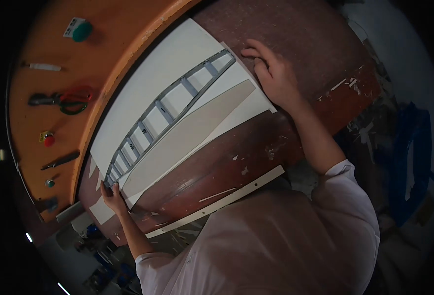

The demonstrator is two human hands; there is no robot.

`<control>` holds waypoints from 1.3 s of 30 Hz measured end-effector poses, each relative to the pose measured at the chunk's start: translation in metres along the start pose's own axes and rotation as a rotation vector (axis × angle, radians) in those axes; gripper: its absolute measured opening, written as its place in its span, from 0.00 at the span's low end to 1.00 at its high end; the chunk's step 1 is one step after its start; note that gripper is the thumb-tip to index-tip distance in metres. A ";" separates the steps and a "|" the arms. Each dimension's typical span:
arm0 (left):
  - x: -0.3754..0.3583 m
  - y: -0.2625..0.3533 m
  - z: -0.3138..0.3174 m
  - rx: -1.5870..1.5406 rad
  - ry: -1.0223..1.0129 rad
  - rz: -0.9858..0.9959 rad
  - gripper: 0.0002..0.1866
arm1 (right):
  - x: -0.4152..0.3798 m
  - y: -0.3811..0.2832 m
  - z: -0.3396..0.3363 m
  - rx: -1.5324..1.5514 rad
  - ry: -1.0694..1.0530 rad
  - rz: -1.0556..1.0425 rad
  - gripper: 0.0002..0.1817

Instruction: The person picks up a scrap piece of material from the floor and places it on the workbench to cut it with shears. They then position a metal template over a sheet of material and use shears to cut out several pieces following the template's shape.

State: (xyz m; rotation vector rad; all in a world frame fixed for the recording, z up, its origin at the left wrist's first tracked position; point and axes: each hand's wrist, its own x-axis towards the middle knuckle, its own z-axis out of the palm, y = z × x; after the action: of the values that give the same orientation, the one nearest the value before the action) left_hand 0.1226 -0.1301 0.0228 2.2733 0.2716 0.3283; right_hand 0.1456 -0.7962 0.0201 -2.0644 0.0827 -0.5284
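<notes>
A long curved grey frame with crossbars point(165, 112) lies on a white sheet point(143, 84). At its narrow lower-left end is my left hand point(112, 197), with thumb and fingers around the frame's tip. Past the frame's upper-right end, my right hand point(275, 73) hovers or rests over the dark red surface by the sheet's edge. Its fingers are partly bent and apart, and nothing shows in them. Below the frame, a long beige curved piece point(187, 132) lies on the white sheet.
The dark red work surface point(295, 29) holds white scraps. An orange panel point(123, 29) on the left carries scissors point(74, 100), a dark knife point(60, 160), a green button point(82, 31) and a red button point(48, 140). A pale strip point(217, 201) runs along the near edge.
</notes>
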 end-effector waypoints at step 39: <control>-0.008 -0.002 0.003 0.277 0.187 0.019 0.32 | -0.001 -0.010 0.007 -0.101 -0.287 -0.077 0.26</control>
State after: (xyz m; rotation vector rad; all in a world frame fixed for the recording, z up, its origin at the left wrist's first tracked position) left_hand 0.1163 -0.1333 0.0180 2.5214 0.4138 0.5434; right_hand 0.1462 -0.7852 0.0250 -2.2287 -0.1427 -0.2736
